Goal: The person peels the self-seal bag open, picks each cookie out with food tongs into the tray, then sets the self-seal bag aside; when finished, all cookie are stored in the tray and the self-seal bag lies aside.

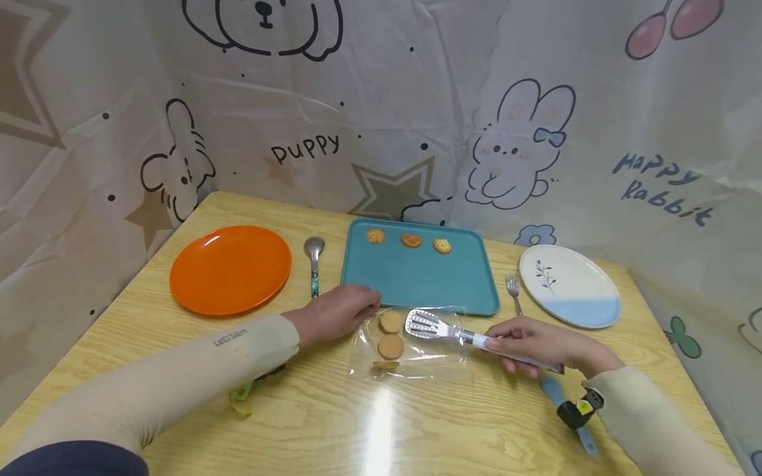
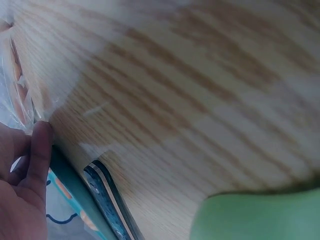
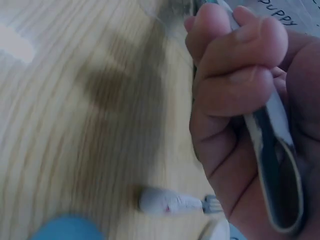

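Tongs (image 1: 476, 341) over clear bag (image 1: 437, 362) of cookies (image 1: 390, 347), teal tray (image 1: 417, 281) just beyond

On the wood-grain worktop (image 1: 321, 423), an orange plate (image 1: 231, 270) lies on the left beside a spoon (image 1: 314, 248), a fork (image 1: 513, 287) lies next to a white-and-blue plate (image 1: 574, 287) on the right, and a cloth (image 1: 381, 79) with puppy and rabbit drawings hangs behind.

The right hand (image 1: 550, 344) partly hides the slotted utensil (image 1: 434, 327).
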`<action>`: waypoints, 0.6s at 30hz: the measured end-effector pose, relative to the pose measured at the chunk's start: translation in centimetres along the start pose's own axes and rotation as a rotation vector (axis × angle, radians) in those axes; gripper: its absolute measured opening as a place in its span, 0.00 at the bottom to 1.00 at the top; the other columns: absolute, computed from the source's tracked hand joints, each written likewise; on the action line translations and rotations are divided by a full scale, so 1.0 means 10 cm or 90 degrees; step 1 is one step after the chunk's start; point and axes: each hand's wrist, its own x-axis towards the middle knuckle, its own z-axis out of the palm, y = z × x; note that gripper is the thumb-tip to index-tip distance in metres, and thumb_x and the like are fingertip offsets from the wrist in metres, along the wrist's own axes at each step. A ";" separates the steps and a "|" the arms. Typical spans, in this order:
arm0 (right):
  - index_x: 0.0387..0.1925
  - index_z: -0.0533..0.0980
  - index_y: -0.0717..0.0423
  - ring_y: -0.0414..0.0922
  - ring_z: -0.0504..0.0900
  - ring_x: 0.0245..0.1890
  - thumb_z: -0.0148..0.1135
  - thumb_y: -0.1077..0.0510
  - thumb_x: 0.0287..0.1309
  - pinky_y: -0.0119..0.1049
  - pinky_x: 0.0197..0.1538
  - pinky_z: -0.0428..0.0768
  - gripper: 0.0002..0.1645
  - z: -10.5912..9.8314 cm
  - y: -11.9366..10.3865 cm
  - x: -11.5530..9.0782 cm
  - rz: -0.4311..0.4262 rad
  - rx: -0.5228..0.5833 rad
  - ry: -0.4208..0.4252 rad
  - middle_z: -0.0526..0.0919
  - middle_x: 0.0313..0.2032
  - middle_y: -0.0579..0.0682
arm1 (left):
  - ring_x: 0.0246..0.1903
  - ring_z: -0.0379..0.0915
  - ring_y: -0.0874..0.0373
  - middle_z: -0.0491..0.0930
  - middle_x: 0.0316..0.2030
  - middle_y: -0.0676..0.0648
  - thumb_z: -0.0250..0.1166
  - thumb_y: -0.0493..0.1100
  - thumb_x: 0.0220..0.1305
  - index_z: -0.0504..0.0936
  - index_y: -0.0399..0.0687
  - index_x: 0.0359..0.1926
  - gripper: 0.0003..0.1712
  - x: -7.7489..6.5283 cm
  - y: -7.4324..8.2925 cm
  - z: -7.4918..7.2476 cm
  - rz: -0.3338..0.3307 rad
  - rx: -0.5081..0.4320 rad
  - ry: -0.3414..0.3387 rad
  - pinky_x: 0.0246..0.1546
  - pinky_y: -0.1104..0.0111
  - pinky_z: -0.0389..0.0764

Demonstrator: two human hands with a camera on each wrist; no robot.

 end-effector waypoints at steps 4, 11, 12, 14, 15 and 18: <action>0.47 0.77 0.60 0.53 0.67 0.09 0.45 0.51 0.74 0.46 0.16 0.74 0.19 0.00 0.01 0.12 -0.001 -0.009 -0.006 0.77 0.24 0.69 | 0.30 0.70 0.63 0.78 0.29 0.54 0.57 0.38 0.70 0.78 0.49 0.35 0.05 0.01 0.01 -0.01 0.002 -0.003 0.001 0.35 0.73 0.76; 0.49 0.76 0.61 0.43 0.69 0.09 0.44 0.52 0.75 0.50 0.15 0.72 0.19 0.01 0.04 0.20 -0.002 0.023 -0.030 0.79 0.23 0.61 | 0.30 0.71 0.63 0.78 0.29 0.54 0.57 0.38 0.70 0.77 0.49 0.35 0.05 0.01 0.00 0.01 0.012 0.001 0.004 0.35 0.73 0.77; 0.49 0.75 0.61 0.41 0.69 0.10 0.43 0.52 0.75 0.50 0.15 0.72 0.19 0.01 0.04 0.21 0.001 0.029 -0.033 0.79 0.23 0.58 | 0.30 0.71 0.63 0.78 0.29 0.54 0.57 0.38 0.70 0.77 0.49 0.35 0.05 0.00 0.00 0.01 0.013 0.000 0.005 0.35 0.73 0.77; 0.50 0.75 0.63 0.39 0.69 0.10 0.43 0.53 0.75 0.48 0.15 0.72 0.20 0.00 0.05 0.21 -0.002 0.040 -0.040 0.79 0.23 0.52 | 0.30 0.71 0.63 0.78 0.29 0.54 0.57 0.38 0.70 0.77 0.49 0.35 0.05 0.00 0.00 0.01 0.013 -0.001 0.006 0.35 0.73 0.77; 0.49 0.75 0.63 0.38 0.69 0.10 0.43 0.53 0.75 0.45 0.15 0.73 0.20 0.00 0.05 0.22 -0.003 0.043 -0.043 0.79 0.24 0.49 | 0.30 0.71 0.63 0.78 0.29 0.54 0.57 0.38 0.69 0.77 0.49 0.35 0.05 0.00 0.00 0.01 0.013 -0.002 0.007 0.35 0.73 0.77; 0.47 0.75 0.65 0.36 0.70 0.11 0.42 0.54 0.75 0.38 0.16 0.73 0.19 0.00 0.08 0.22 -0.010 0.053 -0.055 0.78 0.23 0.49 | 0.30 0.71 0.63 0.78 0.29 0.54 0.58 0.38 0.69 0.77 0.49 0.34 0.05 0.01 0.00 0.01 0.014 -0.005 0.008 0.35 0.73 0.77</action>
